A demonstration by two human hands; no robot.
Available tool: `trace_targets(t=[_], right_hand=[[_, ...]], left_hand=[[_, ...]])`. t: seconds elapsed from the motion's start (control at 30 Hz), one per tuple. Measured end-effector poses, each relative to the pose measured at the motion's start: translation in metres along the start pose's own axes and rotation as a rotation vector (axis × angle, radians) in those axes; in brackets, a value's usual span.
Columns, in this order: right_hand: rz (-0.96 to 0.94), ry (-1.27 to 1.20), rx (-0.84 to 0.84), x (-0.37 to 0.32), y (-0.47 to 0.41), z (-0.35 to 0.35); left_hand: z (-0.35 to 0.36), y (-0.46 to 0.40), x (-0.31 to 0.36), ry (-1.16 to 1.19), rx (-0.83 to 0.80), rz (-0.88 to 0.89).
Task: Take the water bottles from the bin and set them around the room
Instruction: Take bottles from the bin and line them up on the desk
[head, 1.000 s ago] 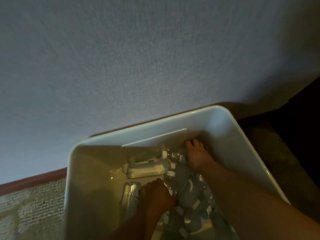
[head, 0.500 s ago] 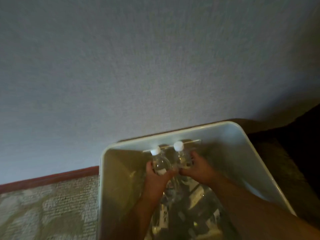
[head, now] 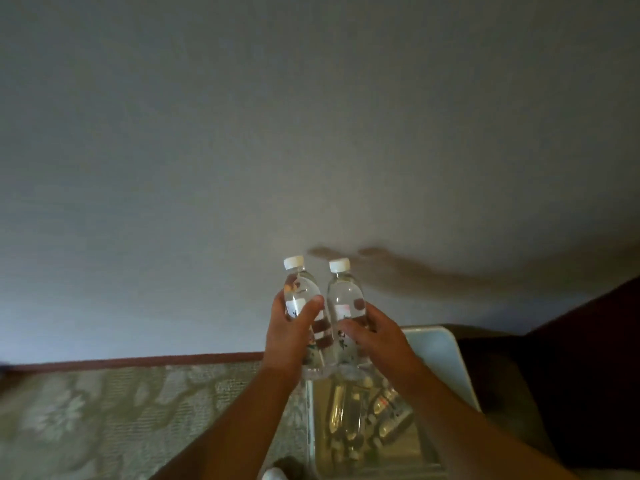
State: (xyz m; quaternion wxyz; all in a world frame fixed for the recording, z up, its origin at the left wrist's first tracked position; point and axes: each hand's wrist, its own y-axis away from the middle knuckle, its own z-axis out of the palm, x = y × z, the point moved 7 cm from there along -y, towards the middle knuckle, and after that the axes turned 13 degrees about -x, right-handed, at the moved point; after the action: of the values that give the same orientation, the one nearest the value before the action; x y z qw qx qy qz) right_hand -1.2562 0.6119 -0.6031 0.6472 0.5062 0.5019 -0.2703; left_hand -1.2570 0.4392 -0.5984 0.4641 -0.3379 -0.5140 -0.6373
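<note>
Left hand (head: 287,336) grips one clear, white-capped bottle (head: 300,296); right hand (head: 372,336) grips its twin (head: 345,296), both upright, above the bin (head: 440,362).

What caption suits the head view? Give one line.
Left hand and right hand each hold an upright capped bottle above the bin.

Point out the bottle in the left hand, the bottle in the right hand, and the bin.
Left-hand bottle (head: 300,289): head view, clear shoulder above the fingers.
Right-hand bottle (head: 344,292): head view, clear upper body below the cap.
Bin (head: 438,355): head view, white right inner wall.
</note>
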Motion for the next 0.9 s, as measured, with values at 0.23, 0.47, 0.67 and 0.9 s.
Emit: trace_targets(t=[0.23,0.47,0.67,0.9], right_hand=[[-0.137,-0.079,-0.135,-0.220,0.063,0.104],[-0.371,0.061,-0.423,-0.387,0.132,0.250],[-0.548,0.153,-0.692,-0.482,0.199,0.396],[-0.652,0.202,-1.005,-0.523,0.253,0.583]], left_hand=[[-0.038,0.125,0.212,0.016,-0.071,0.165],[-0.113,0.274,0.379,-0.175,0.148,0.378],[-0.201,0.425,0.480,-0.320,0.375,0.547],[-0.325,0.579,0.529,-0.421,0.445,0.563]])
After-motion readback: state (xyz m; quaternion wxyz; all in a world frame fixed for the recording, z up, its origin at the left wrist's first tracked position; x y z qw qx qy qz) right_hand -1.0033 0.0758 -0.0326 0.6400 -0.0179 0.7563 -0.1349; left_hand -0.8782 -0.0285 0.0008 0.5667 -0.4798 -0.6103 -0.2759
